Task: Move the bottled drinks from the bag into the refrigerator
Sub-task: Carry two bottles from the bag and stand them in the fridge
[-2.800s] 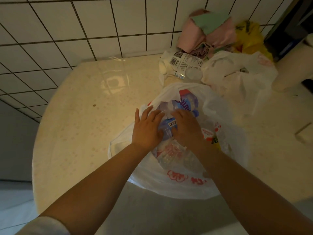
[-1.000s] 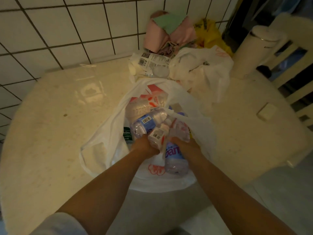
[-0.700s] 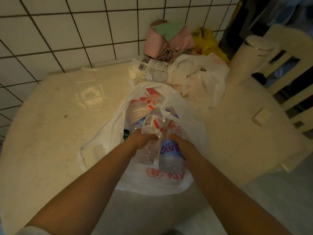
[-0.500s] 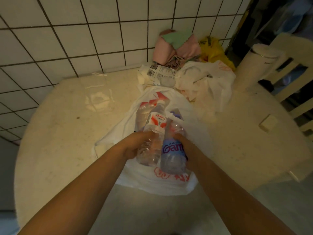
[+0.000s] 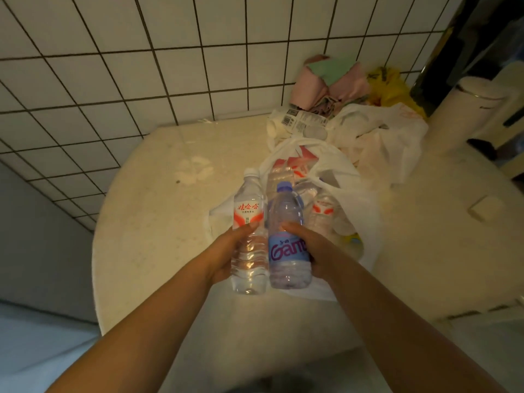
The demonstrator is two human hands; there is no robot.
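- Holding one bottle apiece, both hands are raised above the near edge of the white bag (image 5: 365, 211), which lies open on the round table (image 5: 147, 222).
- Left hand (image 5: 226, 251): fingers wrapped round the lower body of the red-labelled bottle (image 5: 249, 239); cap end points away from the person.
- Right hand (image 5: 309, 251): fingers wrapped round the blue-labelled bottle (image 5: 286, 236), which touches the red-labelled one along its side.
- More bottles (image 5: 323, 211) lie inside the bag, just beyond the held pair.
- Step in hand, as judged: lifting the first pair clear of the bag.
- Refrigerator: not in view.
- Next move calls for turning away from the table and carrying both bottles to the refrigerator; opening its door will likely need one hand freed.
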